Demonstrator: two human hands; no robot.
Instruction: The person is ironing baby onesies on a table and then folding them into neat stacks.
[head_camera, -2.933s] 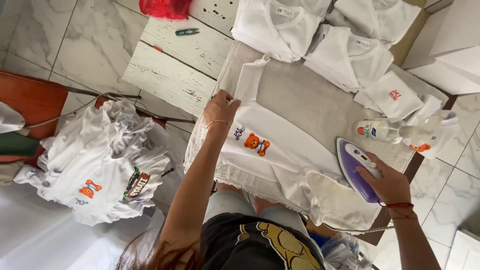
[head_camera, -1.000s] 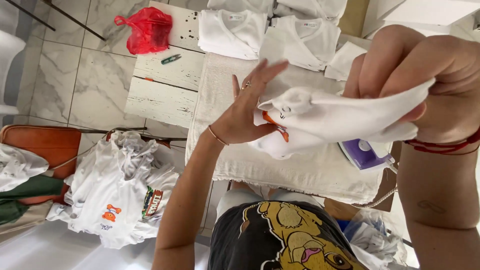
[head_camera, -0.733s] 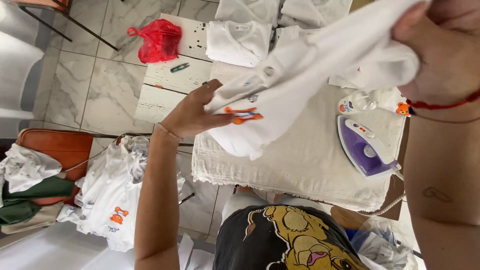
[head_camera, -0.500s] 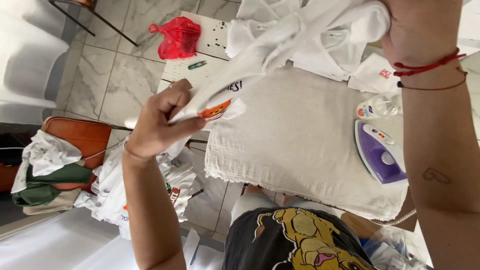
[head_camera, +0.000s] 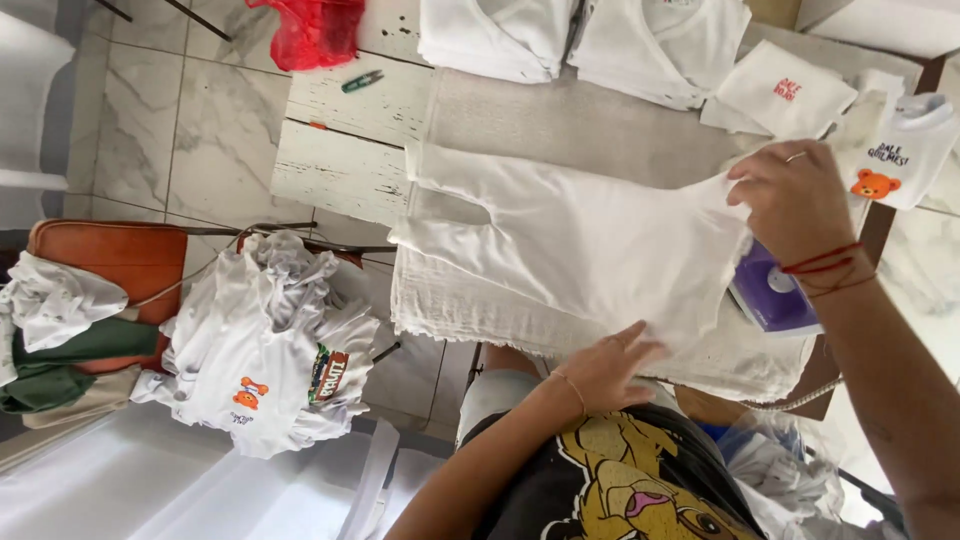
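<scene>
White shirt is spread flat on the padded board, long axis running left to right, right hand pinching its far right edge above the iron, left hand pressing flat on the near hem

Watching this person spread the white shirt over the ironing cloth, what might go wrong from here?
The purple iron sits right under the right hand and partly under the white shirt; if hot, it might scorch fabric or burn the wrist. The left hand pins only the near edge, so creases may stay. The ironing cloth overhangs and might slip.
</scene>
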